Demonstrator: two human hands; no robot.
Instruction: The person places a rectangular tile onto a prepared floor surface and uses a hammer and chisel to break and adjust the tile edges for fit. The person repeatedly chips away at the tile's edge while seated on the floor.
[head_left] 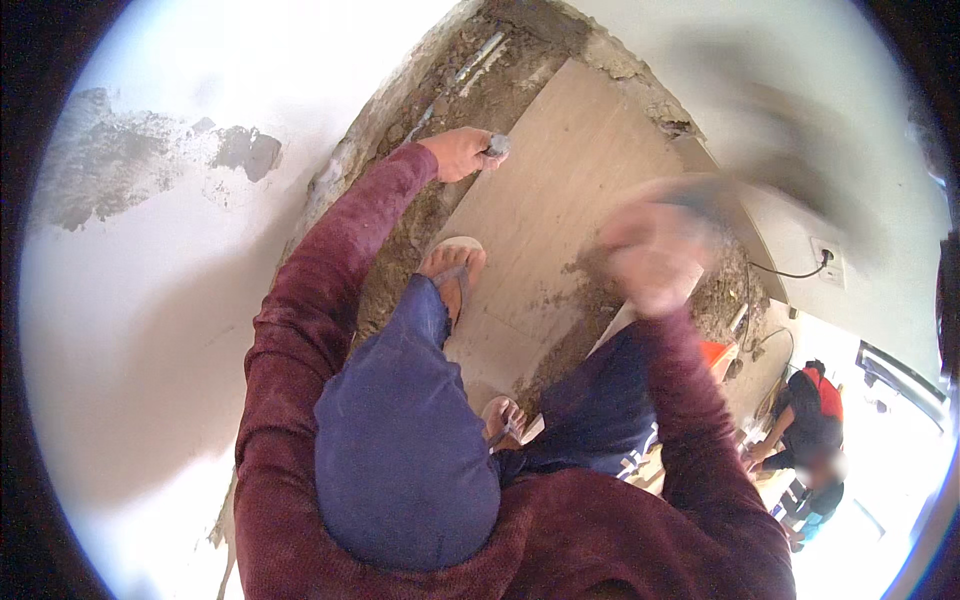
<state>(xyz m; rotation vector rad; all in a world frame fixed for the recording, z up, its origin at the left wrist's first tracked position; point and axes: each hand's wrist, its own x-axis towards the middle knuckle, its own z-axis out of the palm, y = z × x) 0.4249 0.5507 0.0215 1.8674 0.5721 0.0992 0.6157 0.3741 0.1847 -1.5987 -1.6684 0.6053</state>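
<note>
Near: left foot [455, 275] in a flip-flop at the left edge of the big beige tile [560, 140], mid-floor. Right hand [655, 260], on the right, is motion-blurred; can't tell what it grips. Farther: left hand [460, 155] clenched round a short grey stub [496, 146] above the tile's left edge. Wall socket [826, 257] far right.

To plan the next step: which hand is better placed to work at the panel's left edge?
Likely the left hand: it is by that edge of the panel, holding a grey object. The blurred right hand is toward the other side.
</note>
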